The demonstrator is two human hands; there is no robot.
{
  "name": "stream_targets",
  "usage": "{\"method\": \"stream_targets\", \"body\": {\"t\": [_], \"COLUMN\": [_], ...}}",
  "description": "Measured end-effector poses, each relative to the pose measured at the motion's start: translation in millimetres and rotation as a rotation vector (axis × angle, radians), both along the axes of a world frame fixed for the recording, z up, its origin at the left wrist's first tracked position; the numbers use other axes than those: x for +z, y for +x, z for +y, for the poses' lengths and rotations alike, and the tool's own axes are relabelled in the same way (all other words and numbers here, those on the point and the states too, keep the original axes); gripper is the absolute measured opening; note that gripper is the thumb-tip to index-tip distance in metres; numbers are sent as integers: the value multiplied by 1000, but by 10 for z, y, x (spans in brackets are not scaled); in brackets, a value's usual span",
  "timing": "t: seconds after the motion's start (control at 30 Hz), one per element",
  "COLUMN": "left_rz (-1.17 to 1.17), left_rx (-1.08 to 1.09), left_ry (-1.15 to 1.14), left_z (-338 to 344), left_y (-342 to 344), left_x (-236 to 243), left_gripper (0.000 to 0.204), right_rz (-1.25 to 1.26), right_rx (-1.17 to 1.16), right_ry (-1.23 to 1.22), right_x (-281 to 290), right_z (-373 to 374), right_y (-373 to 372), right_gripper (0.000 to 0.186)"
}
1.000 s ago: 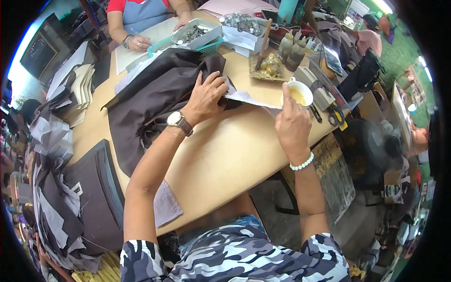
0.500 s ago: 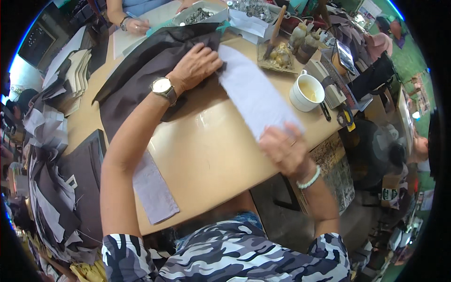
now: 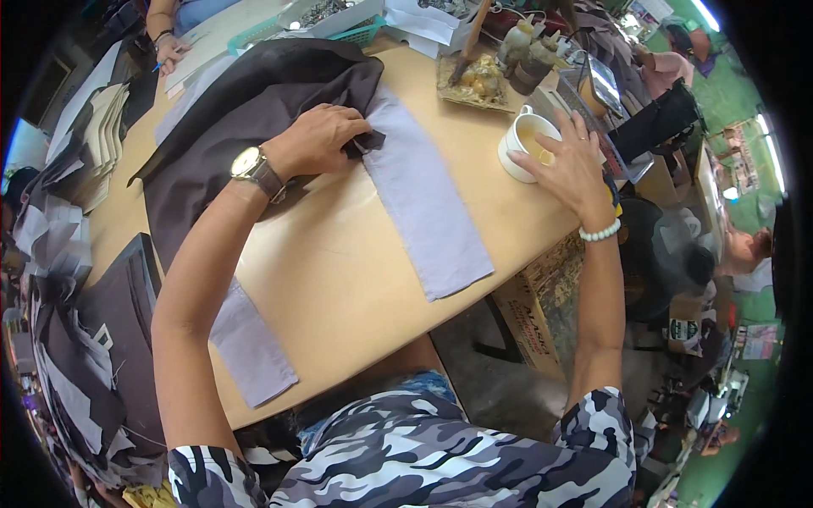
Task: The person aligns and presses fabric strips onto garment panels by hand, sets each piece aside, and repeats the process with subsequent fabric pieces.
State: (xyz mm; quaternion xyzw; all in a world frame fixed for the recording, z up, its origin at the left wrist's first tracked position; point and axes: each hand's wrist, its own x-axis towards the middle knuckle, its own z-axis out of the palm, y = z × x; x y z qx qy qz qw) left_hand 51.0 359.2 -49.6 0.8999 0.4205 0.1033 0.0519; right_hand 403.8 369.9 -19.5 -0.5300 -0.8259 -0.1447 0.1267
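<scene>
one left hand [image 3: 318, 140] pinches one dark cloth [image 3: 271, 93]; one spread-fingered right hand [image 3: 573, 173] overhangs one cup [image 3: 508, 144].

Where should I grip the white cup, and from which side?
Probably around the outer wall of the white cup, coming from the near left: it stands upright, nothing stands against that side, and its handle points away from the person. The right hand is at the right side. Keep it level, since the open top shows something yellowish inside.
</scene>
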Motion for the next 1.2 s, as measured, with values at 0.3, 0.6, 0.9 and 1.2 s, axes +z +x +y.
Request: {"method": "stream_targets", "body": {"t": [0.3, 0.6, 0.9, 1.2], "left_rz": [15, 227, 311, 337], "left_rx": [7, 56, 96, 85], "left_ry": [-35, 139, 105, 76], "left_z": [-3, -50, -106, -61], "left_y": [-46, -80, -74, -107], "left_x": [29, 96, 38, 10], "left_gripper": [47, 58, 61, 60], "right_rz": [175, 119, 705, 609], "right_rx": [-3, 272, 806, 763], "right_ry": [6, -15, -569, -557], "right_x": [83, 183, -523, -747], "right_z": [59, -266, 103, 210], "right_y": [185, -138, -1316, -1454], "right_gripper": [44, 24, 40, 39]}}
